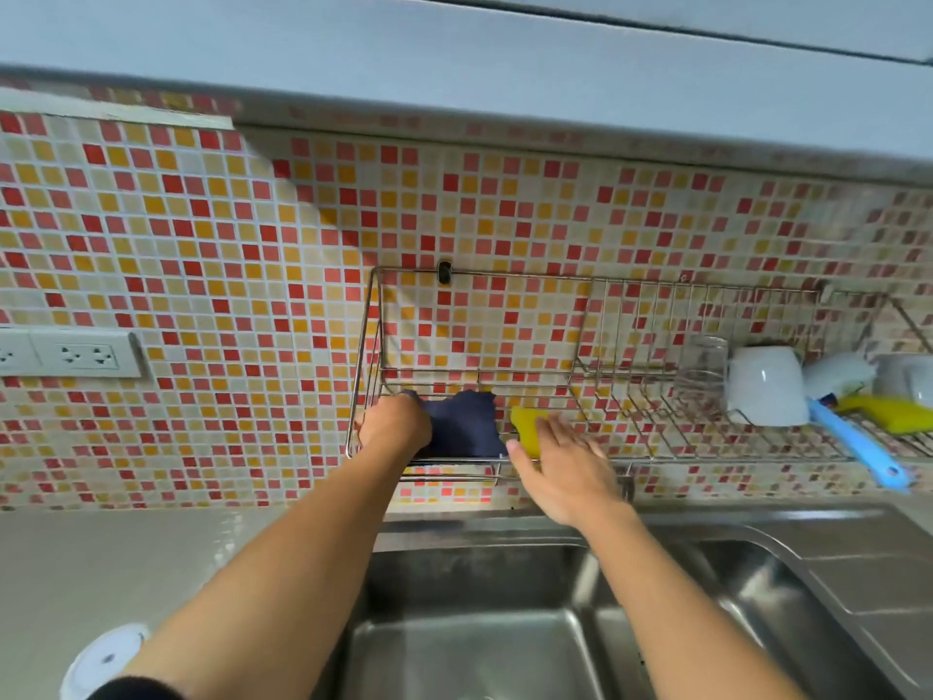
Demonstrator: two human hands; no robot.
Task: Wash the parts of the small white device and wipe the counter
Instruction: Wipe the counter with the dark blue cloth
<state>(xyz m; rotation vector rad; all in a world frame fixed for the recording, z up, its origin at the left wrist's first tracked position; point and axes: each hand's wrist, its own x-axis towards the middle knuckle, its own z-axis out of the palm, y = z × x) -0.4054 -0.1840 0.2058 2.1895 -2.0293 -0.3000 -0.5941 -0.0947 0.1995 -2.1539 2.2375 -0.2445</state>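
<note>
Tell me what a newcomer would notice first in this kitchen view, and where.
The red, orange and cream mosaic wall fills the upper half. In the wire rack mounted on it above the steel sink, the left hand grips a dark blue cloth while the open right hand reaches to a yellow sponge beside it. Further right in the rack lie a white mug and a blue-handled brush.

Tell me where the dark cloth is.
Head view: the dark cloth sits in the rack's left end, left hand on it, yellow sponge to its right.
</note>
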